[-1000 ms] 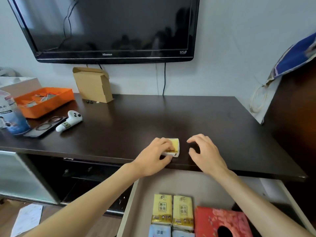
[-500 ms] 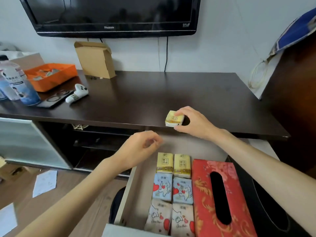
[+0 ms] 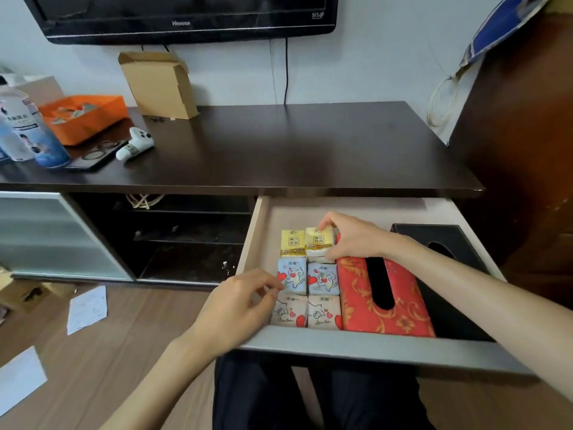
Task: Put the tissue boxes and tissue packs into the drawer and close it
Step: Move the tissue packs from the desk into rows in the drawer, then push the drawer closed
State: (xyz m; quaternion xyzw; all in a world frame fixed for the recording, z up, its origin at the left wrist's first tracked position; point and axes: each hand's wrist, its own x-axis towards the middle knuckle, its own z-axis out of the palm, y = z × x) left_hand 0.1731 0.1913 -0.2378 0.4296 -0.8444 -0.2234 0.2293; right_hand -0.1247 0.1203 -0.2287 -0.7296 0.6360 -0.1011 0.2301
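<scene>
The drawer (image 3: 366,346) stands pulled out under the dark tabletop. Inside lie several small tissue packs in two columns: yellow ones at the back (image 3: 292,243), blue ones (image 3: 322,279) in the middle, cream ones (image 3: 324,313) in front. A red tissue box (image 3: 350,293) lies to their right, and a black tissue box (image 3: 443,240) further right. My right hand (image 3: 350,235) pinches a yellow tissue pack (image 3: 318,242) on top of the rear right yellow pack. My left hand (image 3: 238,308) hovers at the drawer's left wall, fingers loosely curled, holding nothing.
The dark tabletop (image 3: 279,147) carries a cardboard box (image 3: 159,83), an orange tray (image 3: 83,116), a white controller (image 3: 136,145), a phone (image 3: 93,156) and bottles (image 3: 31,131) at the left. A TV (image 3: 186,17) hangs above. Papers (image 3: 86,308) lie on the wooden floor.
My right hand carried the yellow pack from the tabletop's front edge down into the drawer onto the rear right pack. My left hand dropped toward the drawer's left side. The view tilted downward.
</scene>
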